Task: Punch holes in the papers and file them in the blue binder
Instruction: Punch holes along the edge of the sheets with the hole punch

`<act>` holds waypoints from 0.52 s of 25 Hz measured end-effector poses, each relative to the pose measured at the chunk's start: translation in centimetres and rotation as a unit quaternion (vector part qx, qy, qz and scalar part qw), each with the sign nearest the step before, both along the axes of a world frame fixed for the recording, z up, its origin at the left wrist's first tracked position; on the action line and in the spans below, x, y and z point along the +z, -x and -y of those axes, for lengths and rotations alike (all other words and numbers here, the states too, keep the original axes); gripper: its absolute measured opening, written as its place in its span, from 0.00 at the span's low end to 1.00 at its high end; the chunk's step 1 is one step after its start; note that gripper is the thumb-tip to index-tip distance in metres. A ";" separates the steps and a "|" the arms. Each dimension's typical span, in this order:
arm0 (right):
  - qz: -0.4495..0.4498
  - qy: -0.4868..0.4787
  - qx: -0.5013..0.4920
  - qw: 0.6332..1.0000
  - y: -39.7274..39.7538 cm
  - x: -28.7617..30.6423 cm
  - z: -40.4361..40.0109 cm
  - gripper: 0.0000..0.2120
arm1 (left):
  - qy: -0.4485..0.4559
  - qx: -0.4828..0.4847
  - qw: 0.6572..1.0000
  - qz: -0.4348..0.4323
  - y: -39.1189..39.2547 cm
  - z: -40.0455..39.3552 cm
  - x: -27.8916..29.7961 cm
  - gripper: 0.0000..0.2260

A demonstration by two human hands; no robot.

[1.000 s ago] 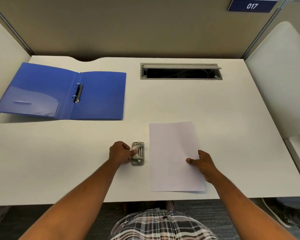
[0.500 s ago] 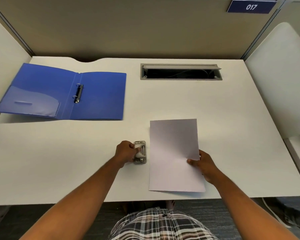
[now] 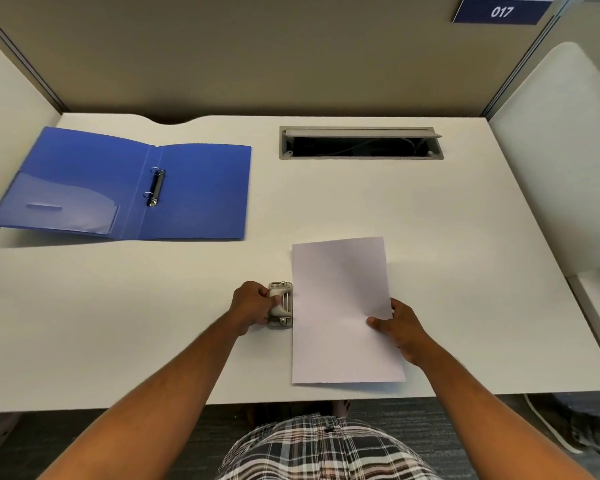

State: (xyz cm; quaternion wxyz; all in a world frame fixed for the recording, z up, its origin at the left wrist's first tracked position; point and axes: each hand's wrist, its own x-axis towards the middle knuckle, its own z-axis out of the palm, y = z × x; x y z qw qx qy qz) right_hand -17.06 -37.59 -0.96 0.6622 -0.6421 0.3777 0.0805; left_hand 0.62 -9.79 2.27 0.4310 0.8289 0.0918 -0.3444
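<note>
Head view: white cubicle desk, tan partition behind, one cable slot at 12 o'clock. One blue binder lies open at 10 o'clock, rings bare, nothing filed. One hole punch at centre; left hand grips it, fingers curled round the lever. One visible sheet of paper, left edge touching the punch mouth; right hand pinches its 3 o'clock edge. No holes visible; judged: punching and filing both remain

The right hand covers the paper's right edge where it grips. Beside the left hand, the sheet's left edge meets the hole punch; whether it's inserted, I can't tell.
</note>
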 end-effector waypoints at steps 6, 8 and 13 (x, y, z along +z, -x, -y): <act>0.001 -0.007 -0.011 1.000 0.1 0.1 0.2 0.22 | 0.007 0.000 1.000 -0.001 0.1 0.0 0.1 0.11; -0.001 -0.006 -0.010 1.000 0.1 -0.1 0.1 0.22 | 0.010 0.005 1.000 0.002 0.2 -0.1 0.2 0.11; -0.004 0.001 -0.014 1.000 0.0 -0.1 -0.1 0.22 | 0.007 0.002 1.000 0.009 0.2 0.0 0.4 0.12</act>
